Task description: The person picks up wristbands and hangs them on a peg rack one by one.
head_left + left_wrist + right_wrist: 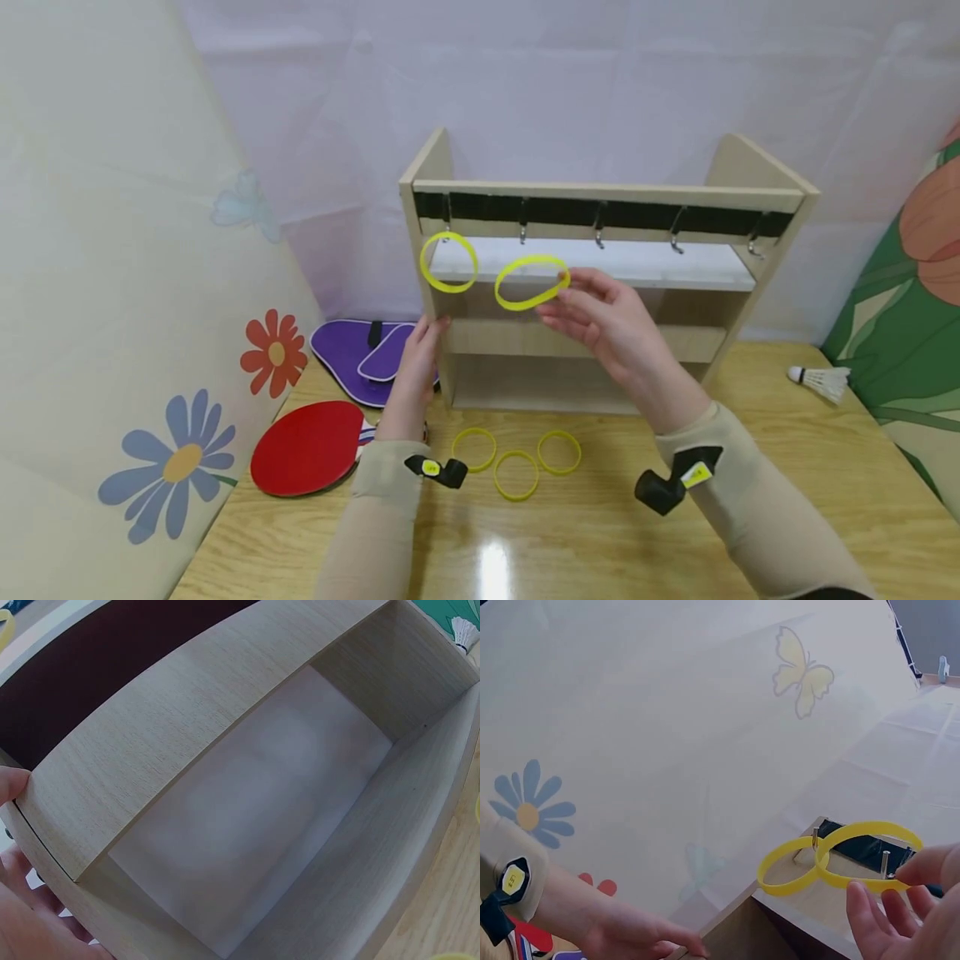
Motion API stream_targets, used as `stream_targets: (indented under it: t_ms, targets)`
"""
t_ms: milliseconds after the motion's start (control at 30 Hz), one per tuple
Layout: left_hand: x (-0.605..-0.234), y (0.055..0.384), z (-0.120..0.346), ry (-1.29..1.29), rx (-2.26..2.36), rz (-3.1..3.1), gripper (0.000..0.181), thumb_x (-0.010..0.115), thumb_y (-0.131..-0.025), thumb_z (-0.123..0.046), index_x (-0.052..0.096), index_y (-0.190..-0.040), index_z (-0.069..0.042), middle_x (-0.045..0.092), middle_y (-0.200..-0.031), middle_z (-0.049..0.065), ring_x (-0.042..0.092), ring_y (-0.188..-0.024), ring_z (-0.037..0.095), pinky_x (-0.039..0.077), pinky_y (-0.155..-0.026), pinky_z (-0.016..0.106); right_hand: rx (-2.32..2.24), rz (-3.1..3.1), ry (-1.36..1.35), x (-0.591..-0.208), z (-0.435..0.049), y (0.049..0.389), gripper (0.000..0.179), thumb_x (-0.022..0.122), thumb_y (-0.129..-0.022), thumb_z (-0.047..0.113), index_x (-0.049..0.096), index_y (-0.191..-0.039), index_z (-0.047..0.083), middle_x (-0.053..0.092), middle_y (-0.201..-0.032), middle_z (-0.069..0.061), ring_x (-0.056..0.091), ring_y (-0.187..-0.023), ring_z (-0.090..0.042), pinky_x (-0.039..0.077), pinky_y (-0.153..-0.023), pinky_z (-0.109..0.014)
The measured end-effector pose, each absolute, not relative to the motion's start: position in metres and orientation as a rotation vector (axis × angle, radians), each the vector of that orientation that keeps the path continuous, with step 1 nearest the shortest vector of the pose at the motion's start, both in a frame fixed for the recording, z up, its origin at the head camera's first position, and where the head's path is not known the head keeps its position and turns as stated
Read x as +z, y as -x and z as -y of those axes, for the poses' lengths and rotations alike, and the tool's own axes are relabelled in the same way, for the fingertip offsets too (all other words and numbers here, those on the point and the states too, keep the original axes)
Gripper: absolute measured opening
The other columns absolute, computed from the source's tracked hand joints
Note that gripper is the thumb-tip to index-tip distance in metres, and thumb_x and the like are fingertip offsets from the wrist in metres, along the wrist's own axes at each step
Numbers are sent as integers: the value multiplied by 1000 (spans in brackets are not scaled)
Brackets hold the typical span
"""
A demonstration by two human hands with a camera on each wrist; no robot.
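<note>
My right hand [611, 325] pinches a yellow ring [517, 307] between thumb and fingertips, holding it in front of the hook rail. To its left, another yellow ring [450, 290] hangs from the leftmost hook [447, 223] of the wooden shelf [600, 193]. My left hand [416, 362] grips the shelf's left side panel. In the left wrist view its thumb [13, 784] lies at the front edge, with the other fingers along the outer side. The right wrist view shows the held ring [870, 828] overlapping the hanging ring [787, 887].
Three more yellow rings, one of them nearest me [516, 498], lie on the wooden table [600, 533] before the shelf. At left are a red table tennis bat [307, 450] and a purple case [345, 358]. A shuttlecock [821, 381] lies at right. Several hooks line the rail.
</note>
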State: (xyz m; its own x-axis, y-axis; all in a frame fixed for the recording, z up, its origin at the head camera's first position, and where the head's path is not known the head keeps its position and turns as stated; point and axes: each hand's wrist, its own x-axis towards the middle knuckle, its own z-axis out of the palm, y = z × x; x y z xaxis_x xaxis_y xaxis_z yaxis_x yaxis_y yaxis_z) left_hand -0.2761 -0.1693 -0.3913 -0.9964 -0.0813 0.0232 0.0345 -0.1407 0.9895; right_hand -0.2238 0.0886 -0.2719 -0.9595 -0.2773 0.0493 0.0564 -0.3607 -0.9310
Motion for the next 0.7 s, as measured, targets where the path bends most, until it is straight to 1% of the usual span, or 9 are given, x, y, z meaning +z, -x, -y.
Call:
stream_targets:
  t_ms: [67, 133, 267, 400, 567, 700]
  targets:
    - [-391, 276, 170, -50, -2326, 2011, 51, 44, -102, -23, 38, -152, -18, 48, -139, 18, 49, -118, 24, 35, -108, 44, -2453, -1601, 268, -270, -87, 224, 33, 51, -99, 0, 48, -132, 1, 62, -112, -7, 70, -90, -16, 57, -87, -30]
    - [-392, 276, 170, -49, -2330, 2011, 51, 44, -102, -23, 38, -152, -18, 47, -140, 18, 48, -120, 25, 35, -109, 44, -2494, -1550, 261, -269, -86, 224, 34, 50, -100, 0, 46, -134, 0, 62, -113, -8, 70, -90, -15, 57, -87, -29]
    - [-392, 276, 170, -62, -2321, 2003, 50, 45, -101, -23, 41, -150, -17, 51, -134, 16, 52, -111, 18, 37, -106, 43, -2581, -1420, 252, -268, -82, 224, 29, 49, -100, -1, 46, -130, -3, 64, -108, -8, 71, -86, -16, 58, -84, -29]
    - [-393, 276, 170, -69, -2303, 2009, 49, 45, -101, -25, 43, -149, -16, 54, -128, 14, 55, -103, 14, 39, -104, 43, -2639, -1328, 227, -268, -79, 227, 26, 51, -100, 0, 46, -126, -2, 64, -106, -10, 71, -85, -18, 58, -83, -29]
    - [-392, 276, 170, -74, -2297, 2009, 48, 46, -101, -25, 43, -149, -16, 55, -126, 12, 55, -102, 14, 39, -104, 44, -2691, -1241, 185, -268, -75, 230, 27, 55, -98, 1, 47, -124, -2, 67, -103, -11, 72, -84, -20, 58, -83, -30]
    - [-392, 276, 170, -74, -2294, 2011, 48, 45, -101, -25, 44, -148, -16, 55, -126, 13, 56, -100, 13, 40, -103, 44, -2719, -1218, 158, -268, -71, 232, 23, 55, -98, 0, 49, -120, -1, 69, -98, -11, 72, -82, -20, 59, -82, -30]
